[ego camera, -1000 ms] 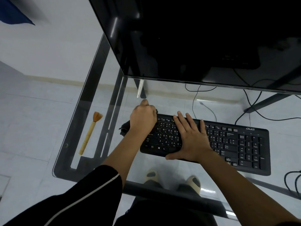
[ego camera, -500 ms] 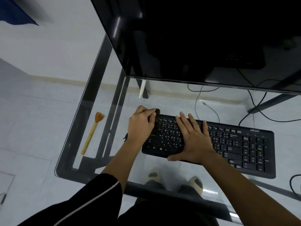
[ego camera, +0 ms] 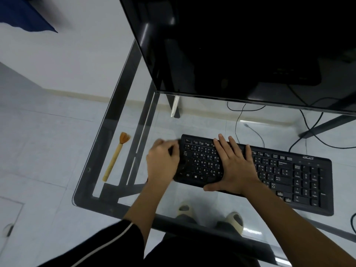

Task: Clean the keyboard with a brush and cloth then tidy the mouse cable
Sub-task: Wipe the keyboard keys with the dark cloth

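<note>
A black keyboard (ego camera: 285, 170) lies on the glass desk (ego camera: 107, 132). My left hand (ego camera: 162, 162) is at the keyboard's left end, blurred, closed on a dark cloth (ego camera: 173, 151) of which only a sliver shows under the fingers. My right hand (ego camera: 234, 166) lies flat on the left half of the keys with fingers spread, pressing the keyboard down. A wooden brush (ego camera: 115, 157) with orange bristles rests on the glass to the left, apart from both hands. The mouse is out of view.
A large dark monitor (ego camera: 240, 45) overhangs the back of the desk. Cables (ego camera: 238, 120) trail on the floor under the glass, and a cable loop (ego camera: 353, 222) shows at the right edge. My feet show below the desk's front edge.
My left hand has slid with the cloth from the keyboard's top-left keys off to its left end. The right hand has stayed flat on the keys.
</note>
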